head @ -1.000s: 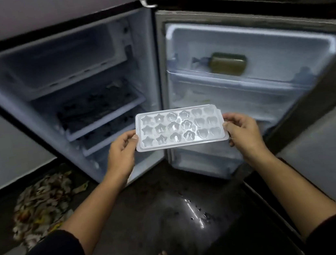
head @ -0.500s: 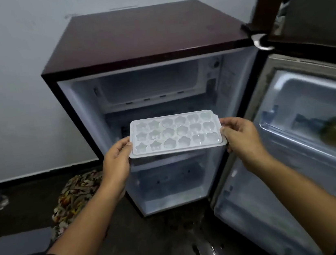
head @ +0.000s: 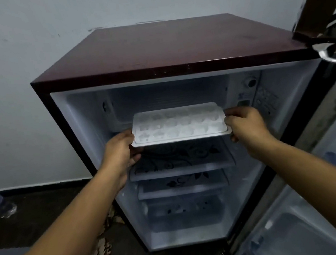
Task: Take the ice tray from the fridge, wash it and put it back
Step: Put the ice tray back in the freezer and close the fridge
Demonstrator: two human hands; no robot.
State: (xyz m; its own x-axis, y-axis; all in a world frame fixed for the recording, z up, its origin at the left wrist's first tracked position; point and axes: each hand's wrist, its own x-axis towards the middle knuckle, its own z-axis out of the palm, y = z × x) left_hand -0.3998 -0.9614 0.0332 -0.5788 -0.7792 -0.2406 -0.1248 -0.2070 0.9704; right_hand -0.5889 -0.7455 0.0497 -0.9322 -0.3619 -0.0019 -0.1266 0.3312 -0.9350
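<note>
A white plastic ice tray (head: 178,125) with shaped cells is held level, partly inside the upper part of the small maroon fridge (head: 165,48). My left hand (head: 121,149) grips the tray's left end, thumb under and fingers on the edge. My right hand (head: 245,124) grips its right end. The tray hangs in front of the freezer compartment (head: 169,97), above the patterned top shelf (head: 180,162). Whether the tray's far edge touches anything I cannot tell.
The fridge door (head: 335,169) stands open at the right with its white door racks. Two lower shelves and a bottom drawer (head: 184,213) sit below the tray. A patterned cloth (head: 100,254) lies on the dark floor at the fridge's left foot. A white wall rises behind.
Both hands have carried the tray up and forward into the fridge's upper opening. The view has swung left and closer, so the door moved to the right edge.
</note>
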